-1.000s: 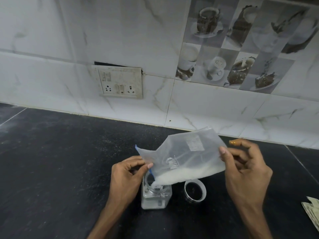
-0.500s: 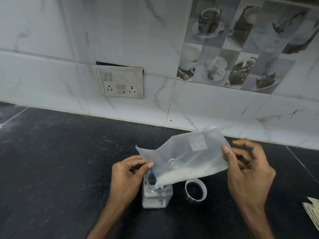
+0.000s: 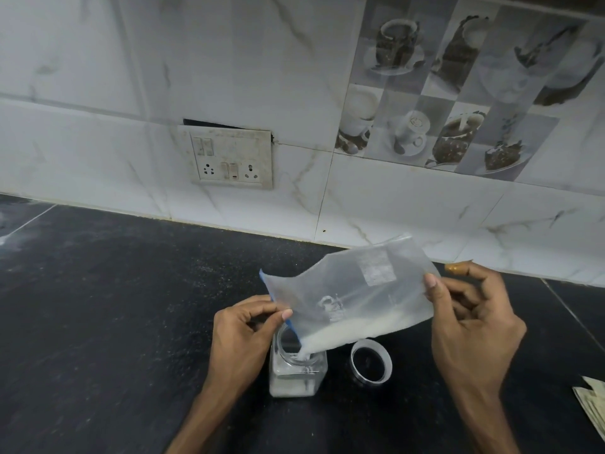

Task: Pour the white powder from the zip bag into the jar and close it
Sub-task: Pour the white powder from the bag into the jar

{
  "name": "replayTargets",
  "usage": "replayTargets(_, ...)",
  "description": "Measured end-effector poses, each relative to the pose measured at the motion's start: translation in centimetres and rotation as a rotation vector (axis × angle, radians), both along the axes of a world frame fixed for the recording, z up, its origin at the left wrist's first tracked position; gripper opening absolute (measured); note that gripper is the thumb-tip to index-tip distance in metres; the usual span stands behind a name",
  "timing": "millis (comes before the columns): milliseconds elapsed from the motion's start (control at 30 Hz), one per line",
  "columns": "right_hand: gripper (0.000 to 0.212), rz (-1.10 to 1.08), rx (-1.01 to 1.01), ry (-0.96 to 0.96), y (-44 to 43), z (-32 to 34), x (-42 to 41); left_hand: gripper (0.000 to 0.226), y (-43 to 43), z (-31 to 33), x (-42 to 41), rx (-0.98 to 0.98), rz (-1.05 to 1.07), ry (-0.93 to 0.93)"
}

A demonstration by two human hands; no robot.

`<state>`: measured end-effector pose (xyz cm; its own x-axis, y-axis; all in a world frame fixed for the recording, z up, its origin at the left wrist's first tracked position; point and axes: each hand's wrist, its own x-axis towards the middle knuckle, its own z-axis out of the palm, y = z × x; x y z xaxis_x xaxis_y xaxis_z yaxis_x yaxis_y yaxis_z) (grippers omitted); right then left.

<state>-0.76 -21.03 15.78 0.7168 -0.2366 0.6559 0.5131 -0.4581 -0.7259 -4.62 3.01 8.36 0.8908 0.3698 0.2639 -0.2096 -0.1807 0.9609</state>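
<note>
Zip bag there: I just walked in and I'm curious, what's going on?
A person is pouring white powder from a tilted zip bag into an open jar on the counter. The left hand pinches the bag's mouth above the jar; the right hand holds the other end higher. Powder is left in the bag, and the lid lies beside the jar.

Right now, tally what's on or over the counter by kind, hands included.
hands: 2 (left hand, right hand)
zip bag: 1
jar: 1
lid: 1
paper stack, cut off at the edge: 1
total: 6
</note>
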Motion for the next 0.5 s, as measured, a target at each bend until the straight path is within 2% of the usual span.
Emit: replayTargets(500,0.029,-0.014,0.076,0.000,-0.02,0.13,-0.31,0.020,-0.28,-0.14,0.24,0.025,0.003,0.010)
